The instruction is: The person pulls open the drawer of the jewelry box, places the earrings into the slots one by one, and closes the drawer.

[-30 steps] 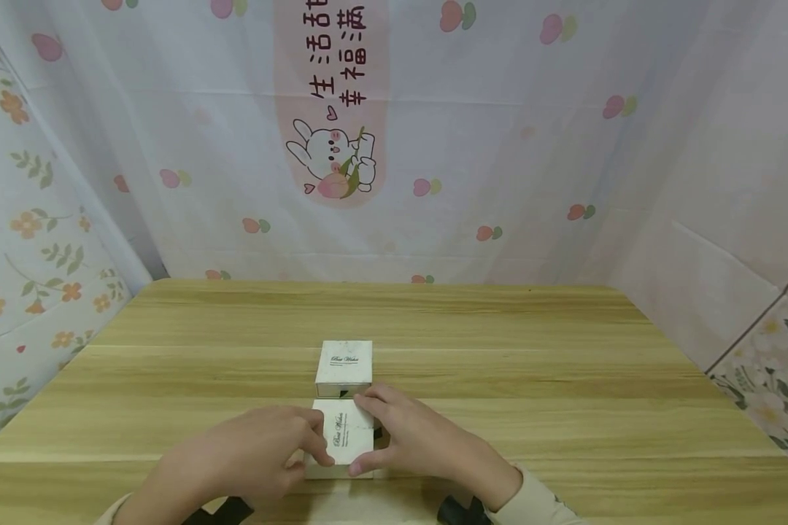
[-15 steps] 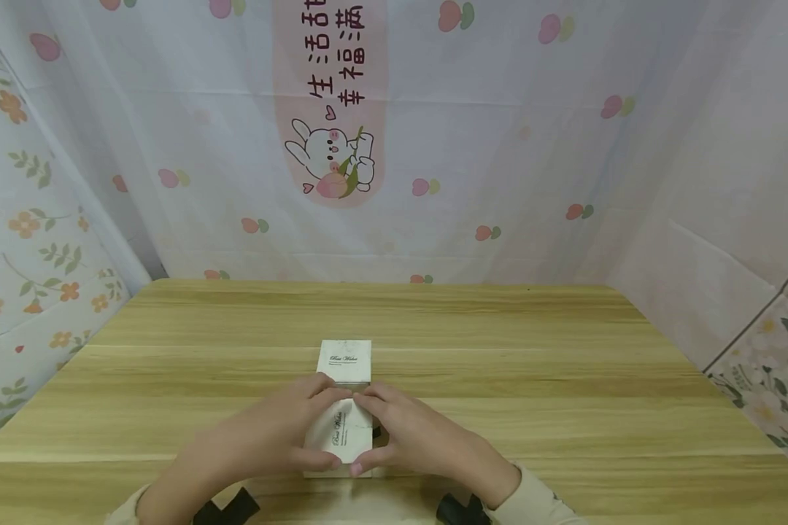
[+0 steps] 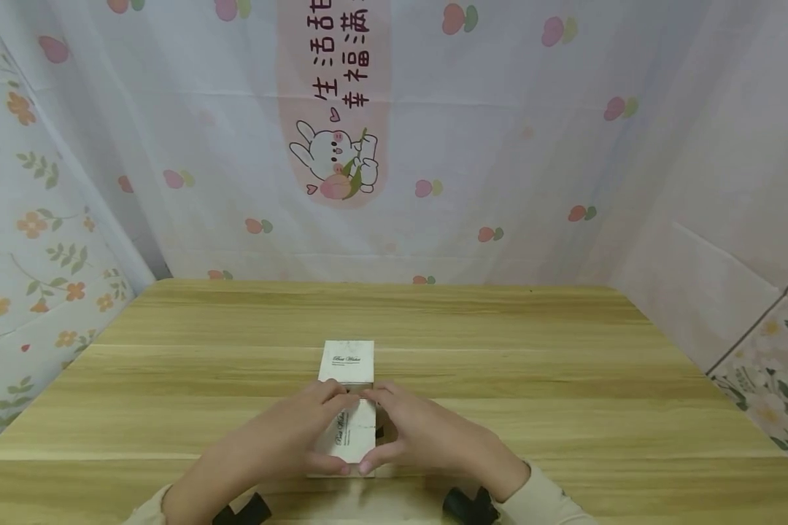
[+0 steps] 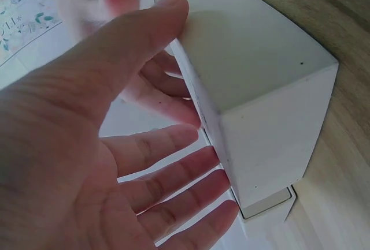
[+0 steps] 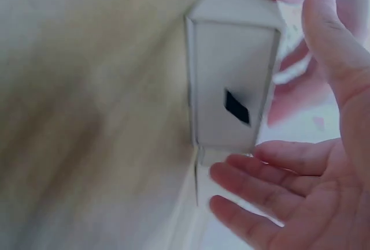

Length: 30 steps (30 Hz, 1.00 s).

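A white gift box printed "Best Wishes" lies at the near side of the table. A matching box stands right behind it. Over the near box's left part, my left hand has its thumb at the front edge and fingers at the back edge. From the right side, my right hand spans the same box, fingers loosely extended. In the right wrist view, its thumb looks apart from the box, and a black pull tab shows on the side. My hands partly cover the printing and the strip between the boxes.
The wood-grain table spreads around both boxes. A patterned white curtain hangs behind it, with more cloth at the sides. Black straps show near my wrists.
My left hand has shifted from bent fingers on the near box's top to spanning its front and back edges. The right hand has stayed nearly in place. Both boxes remain where they were.
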### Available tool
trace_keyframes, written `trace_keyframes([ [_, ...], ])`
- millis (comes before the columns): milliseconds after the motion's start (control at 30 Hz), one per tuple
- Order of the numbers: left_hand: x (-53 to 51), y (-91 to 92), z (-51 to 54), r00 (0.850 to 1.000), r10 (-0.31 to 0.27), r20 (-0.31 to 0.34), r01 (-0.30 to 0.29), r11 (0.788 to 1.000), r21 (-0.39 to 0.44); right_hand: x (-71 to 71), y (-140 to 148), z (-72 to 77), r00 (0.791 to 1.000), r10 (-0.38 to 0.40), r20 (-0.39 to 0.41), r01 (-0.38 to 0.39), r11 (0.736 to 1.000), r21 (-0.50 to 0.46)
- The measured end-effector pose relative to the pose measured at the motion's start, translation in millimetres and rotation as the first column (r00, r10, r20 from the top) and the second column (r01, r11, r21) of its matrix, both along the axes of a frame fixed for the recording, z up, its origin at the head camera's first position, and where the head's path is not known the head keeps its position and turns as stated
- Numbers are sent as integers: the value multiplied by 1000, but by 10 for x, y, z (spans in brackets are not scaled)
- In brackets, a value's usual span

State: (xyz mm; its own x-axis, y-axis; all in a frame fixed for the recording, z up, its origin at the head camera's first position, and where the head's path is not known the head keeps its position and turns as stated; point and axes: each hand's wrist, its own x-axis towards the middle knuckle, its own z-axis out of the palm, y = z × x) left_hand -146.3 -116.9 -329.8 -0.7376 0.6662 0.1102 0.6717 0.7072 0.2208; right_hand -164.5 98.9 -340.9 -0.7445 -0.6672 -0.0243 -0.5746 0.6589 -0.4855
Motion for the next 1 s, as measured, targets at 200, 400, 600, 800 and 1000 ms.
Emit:
trace_keyframes([
  [200,-13,8,-4,1000,7,9,-7,1000,-5,-88,124,92,993,-34,114,40,998,-46],
  [400,-11,6,-6,1000,3,-7,-3,1000,-10,-116,112,68,985,-20,169,30,998,-59],
  [600,-5,2,2,1000,6,2,-6,1000,-6,-89,51,12,980,-12,200,28,996,-81],
  [800,-6,0,7,1000,5,12,-5,1000,-7,-59,20,-18,986,-19,168,35,995,-91],
  [1000,-6,-5,4,1000,-1,5,1,1000,-2,-37,-4,-28,992,-51,111,58,996,-61],
])
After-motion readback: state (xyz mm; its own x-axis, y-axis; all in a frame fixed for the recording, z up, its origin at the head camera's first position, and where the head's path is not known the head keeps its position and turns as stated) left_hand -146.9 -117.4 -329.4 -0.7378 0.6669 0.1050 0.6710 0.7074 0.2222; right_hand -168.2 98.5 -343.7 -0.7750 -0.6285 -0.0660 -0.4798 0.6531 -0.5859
